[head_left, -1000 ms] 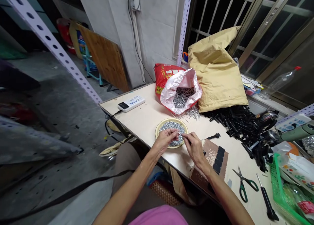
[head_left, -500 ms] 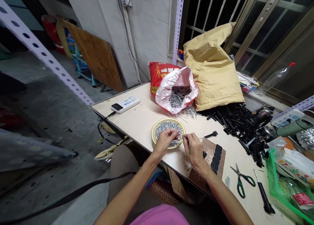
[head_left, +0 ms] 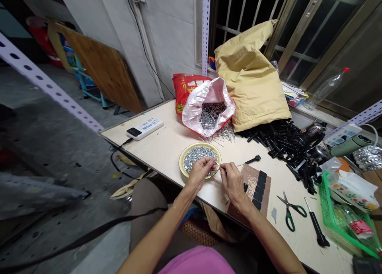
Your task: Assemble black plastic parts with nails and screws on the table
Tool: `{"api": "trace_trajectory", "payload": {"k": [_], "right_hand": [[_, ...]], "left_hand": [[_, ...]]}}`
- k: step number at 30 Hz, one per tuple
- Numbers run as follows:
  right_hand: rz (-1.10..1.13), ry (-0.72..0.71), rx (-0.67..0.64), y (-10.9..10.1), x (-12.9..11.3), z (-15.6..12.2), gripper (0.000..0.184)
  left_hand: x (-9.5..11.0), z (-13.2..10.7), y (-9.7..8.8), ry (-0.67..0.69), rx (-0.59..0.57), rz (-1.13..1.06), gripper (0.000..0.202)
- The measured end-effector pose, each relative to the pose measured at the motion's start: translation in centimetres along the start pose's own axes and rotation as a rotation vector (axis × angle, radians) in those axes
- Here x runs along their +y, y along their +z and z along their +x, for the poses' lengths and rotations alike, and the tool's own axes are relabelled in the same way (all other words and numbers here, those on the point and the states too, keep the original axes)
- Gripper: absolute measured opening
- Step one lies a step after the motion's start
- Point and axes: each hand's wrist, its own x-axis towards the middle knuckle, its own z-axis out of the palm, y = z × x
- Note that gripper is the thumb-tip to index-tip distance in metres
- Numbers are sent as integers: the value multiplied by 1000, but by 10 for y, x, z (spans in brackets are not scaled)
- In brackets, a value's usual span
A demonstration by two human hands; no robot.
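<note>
Both hands meet over the near right rim of a yellowish bowl (head_left: 181, 162) full of small silvery metal pieces (head_left: 199, 154). My left hand (head_left: 200, 172) is closed in a pinch on a thin, light-coloured metal pin (head_left: 217, 164). Close beside it, the fingertips of my right hand (head_left: 233, 181) are pressed together at the pin's other end. Whatever else sits between the right fingertips is too small to make out. Under and beside the right wrist lies a brown board (head_left: 247, 172) with a row of black rectangular pieces (head_left: 259, 191).
Behind the bowl, a red bag (head_left: 191, 124) holds many metal pins. A large tan paper sack (head_left: 253, 91) stands beside a heap of black plastic parts (head_left: 283, 142). Scissors (head_left: 289, 212), a black-handled tool (head_left: 318, 228) and a green basket (head_left: 325, 204) lie right; a power bank (head_left: 145, 128) lies left.
The view has turned slightly, so the table's things sit further left. Both hands stay pinched together above the bowl's rim, with only slight finger movement.
</note>
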Motion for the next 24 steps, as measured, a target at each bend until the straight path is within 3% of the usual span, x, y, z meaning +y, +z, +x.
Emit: {"api": "trace_trajectory", "payload": {"k": [9, 18, 24], "right_hand": [[-5, 48, -20, -5, 0, -6, 20], [31, 71, -8, -9, -1, -9, 20], [70, 106, -20, -10, -1, -12, 20]], "left_hand": [[-1, 2, -5, -188, -71, -128, 32], [-1, -1, -5, -178, -116, -118, 33], [-3, -2, -3, -137, -87, -80, 38]]}}
